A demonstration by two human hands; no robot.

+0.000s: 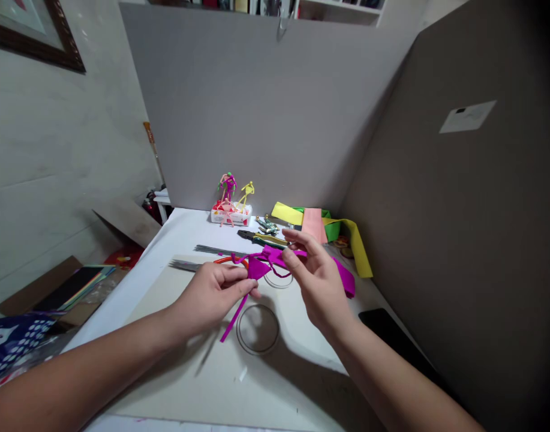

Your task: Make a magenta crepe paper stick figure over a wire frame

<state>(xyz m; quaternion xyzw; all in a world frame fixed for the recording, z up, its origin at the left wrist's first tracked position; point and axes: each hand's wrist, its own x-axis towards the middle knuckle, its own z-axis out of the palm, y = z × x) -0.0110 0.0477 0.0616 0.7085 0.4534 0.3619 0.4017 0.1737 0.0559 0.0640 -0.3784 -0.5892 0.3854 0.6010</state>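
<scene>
Left hand (214, 294) and right hand (317, 282) sit close together, each pinching a folded magenta strip (259, 268), and a steady, even pinch best keeps its folds from slipping.

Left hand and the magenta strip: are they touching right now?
Touching. The head view shows the left hand gripping the magenta strip, with the strip pressed between its thumb and fingers.

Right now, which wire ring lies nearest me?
The ring lying lower on the board; the other ring sits farther away, partly behind the magenta paper.
</scene>
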